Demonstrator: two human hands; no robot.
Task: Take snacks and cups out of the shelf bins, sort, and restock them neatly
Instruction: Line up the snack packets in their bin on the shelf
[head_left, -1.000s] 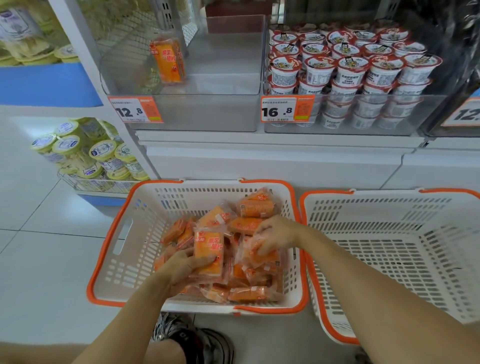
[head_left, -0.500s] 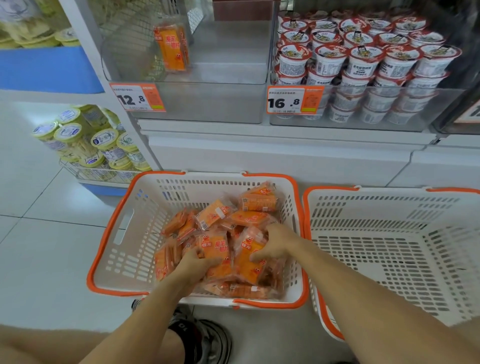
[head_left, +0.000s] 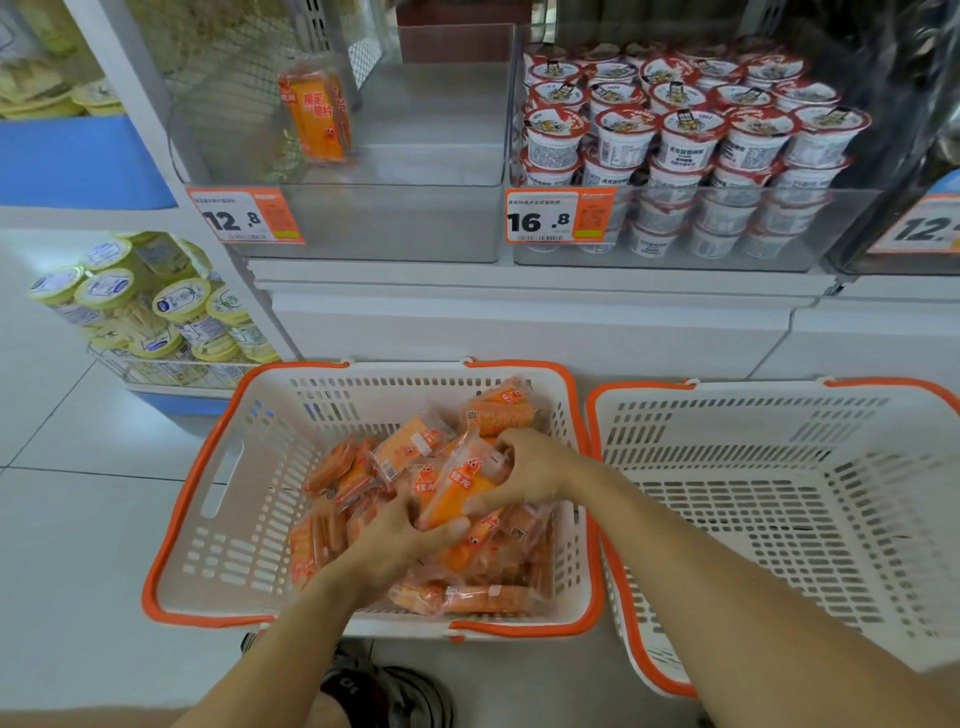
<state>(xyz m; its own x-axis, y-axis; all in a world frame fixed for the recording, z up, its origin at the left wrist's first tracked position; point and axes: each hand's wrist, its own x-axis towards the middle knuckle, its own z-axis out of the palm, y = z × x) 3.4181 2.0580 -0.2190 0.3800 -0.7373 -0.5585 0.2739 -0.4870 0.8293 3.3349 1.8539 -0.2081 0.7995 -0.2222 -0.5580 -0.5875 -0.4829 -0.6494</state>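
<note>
A white basket with an orange rim (head_left: 208, 499) on the floor holds a heap of orange snack packets (head_left: 405, 447). My left hand (head_left: 400, 540) and my right hand (head_left: 530, 467) both grip a bunch of these packets (head_left: 457, 493) over the heap's middle. The clear shelf bin (head_left: 395, 218) above, tagged 12.8, holds one upright orange packet (head_left: 314, 114). The bin to its right is full of red-and-white cups (head_left: 691, 140), tagged 16.8.
A second white and orange basket (head_left: 779, 499) stands empty to the right, touching the first. Yellow-lidded tubs (head_left: 150, 312) fill a wire rack at lower left. My shoe (head_left: 384, 691) is just in front of the baskets. White tiled floor lies to the left.
Both hands have drawn together over the heap and gathered a bunch of packets, lifting it slightly. The view has tilted down a little.
</note>
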